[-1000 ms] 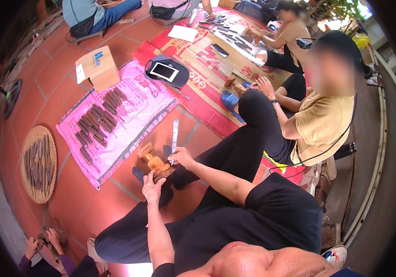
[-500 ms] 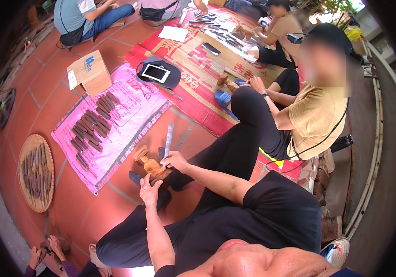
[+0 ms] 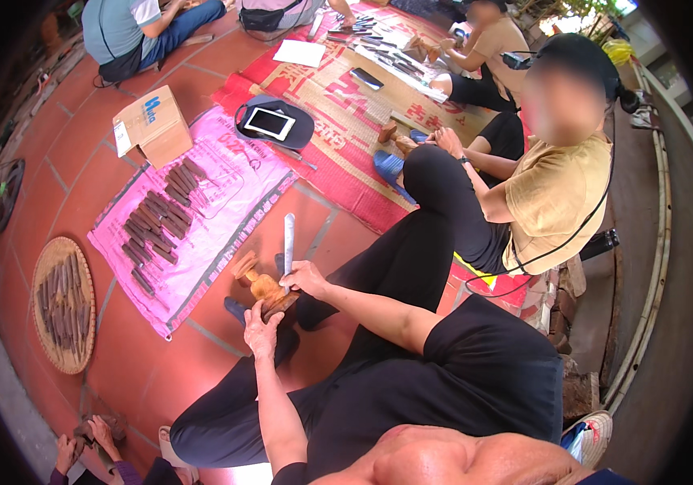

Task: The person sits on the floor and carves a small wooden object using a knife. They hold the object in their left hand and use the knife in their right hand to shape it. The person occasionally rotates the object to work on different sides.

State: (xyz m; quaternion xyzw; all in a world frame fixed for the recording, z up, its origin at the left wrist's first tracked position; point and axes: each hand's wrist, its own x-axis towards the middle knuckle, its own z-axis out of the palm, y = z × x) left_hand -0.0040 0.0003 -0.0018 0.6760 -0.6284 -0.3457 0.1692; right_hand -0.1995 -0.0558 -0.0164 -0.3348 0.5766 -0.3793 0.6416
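My right hand [image 3: 307, 279] is closed around a long grey bar-shaped tool [image 3: 289, 238], which stands nearly upright with its lower end by a turned wooden stand [image 3: 264, 287]. Close below, my left hand [image 3: 262, 330] grips a dark brown wooden piece [image 3: 282, 305] against the near end of that stand. The fingers of the left hand wrap its edge, so part of the piece is hidden. The tool's working end is too small to make out. The stand, light brown with a rounded body, sits between my feet on the tiled floor.
A pink sheet [image 3: 225, 186] bears several dark brown sticks [image 3: 156, 222]. Left of it lies a round woven tray [image 3: 86, 323] with more sticks. Behind are a cardboard box [image 3: 156, 125] and a cap [image 3: 298, 133] with a phone. A co-worker [image 3: 556, 182] sits at right; another's hands [image 3: 102, 436] work lower left.
The grey tool has tilted a little leftward and stands more upright. My left hand keeps its hold on the wooden piece. The whole view has shifted slightly.
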